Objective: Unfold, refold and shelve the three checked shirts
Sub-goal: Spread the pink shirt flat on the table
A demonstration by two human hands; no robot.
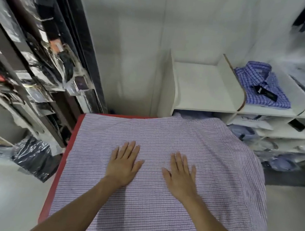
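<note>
I see the pink checked shirt spread flat over the red desk, both hands on its middle — left hand and right hand side by side, palms down, fingers straight and holding nothing. The cloth overhangs the desk's right edge. Beyond, a white shelf holds a folded blue checked shirt — floor lies bare at left.

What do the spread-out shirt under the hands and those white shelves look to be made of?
The pink checked shirt looks like thin woven cloth, perhaps cotton: matte, softly wrinkled, draping over the table's edge. The white shelf unit looks like laminated board: smooth, faintly glossy white faces, with a raw brown edge on one divider. The red table beneath shows too little to judge.
</note>
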